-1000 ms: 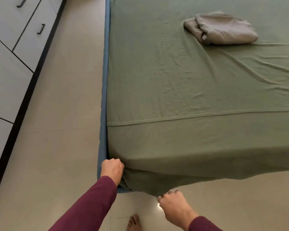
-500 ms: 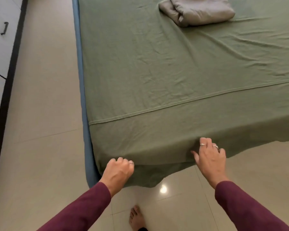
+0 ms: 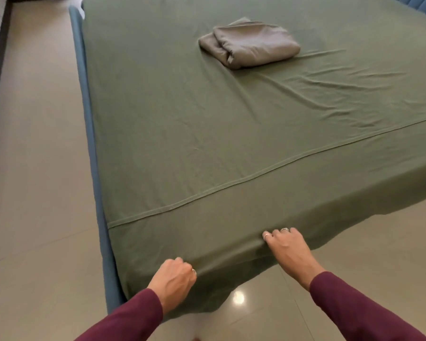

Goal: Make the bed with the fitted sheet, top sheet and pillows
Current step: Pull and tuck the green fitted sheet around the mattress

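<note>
The green fitted sheet (image 3: 207, 134) covers the mattress from the far end to the near edge, its seam running across the near part and its hem draping over the near side toward the floor. The left hand (image 3: 174, 279) grips the hem close to the near-left corner with its fingers curled into the cloth; the right hand (image 3: 287, 247) lies on the hem further right, its fingers bent over the edge and seemingly pinching the fabric, though their tips are hidden. The main risk, as I judge it, is uneven tension: pulling hard here could lift another corner off the mattress, or drag the seam further askew. Wrinkles fan across the far-right part of the sheet, and a one-sided tug would likely deepen them rather than smooth them. The folded grey cloth (image 3: 250, 43), lying far on the bed, may slide or unfold if the sheet shifts beneath it. The blue bed frame (image 3: 89, 114) runs along the left side, and loose hem could bunch against it instead of tucking under. The tiled floor (image 3: 35, 168) looks glossy.
</note>
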Demonstrator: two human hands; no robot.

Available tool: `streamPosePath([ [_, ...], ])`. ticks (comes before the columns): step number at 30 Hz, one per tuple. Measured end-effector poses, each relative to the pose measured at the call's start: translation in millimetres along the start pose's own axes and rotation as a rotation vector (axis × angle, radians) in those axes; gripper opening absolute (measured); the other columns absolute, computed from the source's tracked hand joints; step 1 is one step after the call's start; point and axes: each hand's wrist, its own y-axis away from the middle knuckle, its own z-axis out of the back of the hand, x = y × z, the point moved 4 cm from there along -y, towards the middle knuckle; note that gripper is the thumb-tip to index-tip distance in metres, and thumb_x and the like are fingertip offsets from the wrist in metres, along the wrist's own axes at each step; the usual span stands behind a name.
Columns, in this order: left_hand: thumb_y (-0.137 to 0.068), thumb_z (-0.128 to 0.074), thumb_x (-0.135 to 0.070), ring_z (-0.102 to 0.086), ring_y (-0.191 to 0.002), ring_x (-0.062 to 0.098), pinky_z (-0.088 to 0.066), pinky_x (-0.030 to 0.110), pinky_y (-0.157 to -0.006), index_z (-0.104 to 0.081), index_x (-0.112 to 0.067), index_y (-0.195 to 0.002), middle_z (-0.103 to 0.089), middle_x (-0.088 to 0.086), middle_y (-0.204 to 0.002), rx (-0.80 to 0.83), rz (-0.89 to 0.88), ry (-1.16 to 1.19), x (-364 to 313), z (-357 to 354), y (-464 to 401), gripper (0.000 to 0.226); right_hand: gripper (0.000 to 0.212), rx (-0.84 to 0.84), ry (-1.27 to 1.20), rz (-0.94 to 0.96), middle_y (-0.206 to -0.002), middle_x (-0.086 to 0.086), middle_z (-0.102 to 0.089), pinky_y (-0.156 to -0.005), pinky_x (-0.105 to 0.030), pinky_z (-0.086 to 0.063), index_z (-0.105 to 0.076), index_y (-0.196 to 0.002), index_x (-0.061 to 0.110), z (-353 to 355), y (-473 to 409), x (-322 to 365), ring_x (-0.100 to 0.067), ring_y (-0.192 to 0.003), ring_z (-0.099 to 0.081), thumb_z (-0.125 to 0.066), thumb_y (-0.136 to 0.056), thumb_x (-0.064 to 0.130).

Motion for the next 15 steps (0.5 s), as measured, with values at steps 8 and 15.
streamPosePath([
  [8,-0.093,-0.051,-0.025,-0.064,-0.095,0.030,-0.029,0.032,-0.061,-0.066,-0.014,-0.102,-0.066,0.007,-0.102,0.254,0.024,-0.064,0,23,-13,0.020,0.045,0.133,0.002,0.041,-0.109,-0.006,-0.065,-0.075,-0.034,-0.041,-0.050,-0.132,0.013,11,-7,-22,-0.027,-0.099,-0.063,-0.057,-0.091,0.032],
  [15,-0.096,-0.041,-0.050,-0.059,-0.109,0.030,-0.045,0.036,-0.085,-0.058,-0.010,-0.114,-0.062,0.010,-0.117,0.228,0.099,0.098,-33,92,-89,0.047,0.054,0.158,0.032,-0.301,-0.096,-0.002,-0.070,-0.067,-0.033,-0.049,-0.062,-0.117,0.015,2,21,-169,-0.023,-0.086,-0.069,-0.065,-0.081,0.055],
])
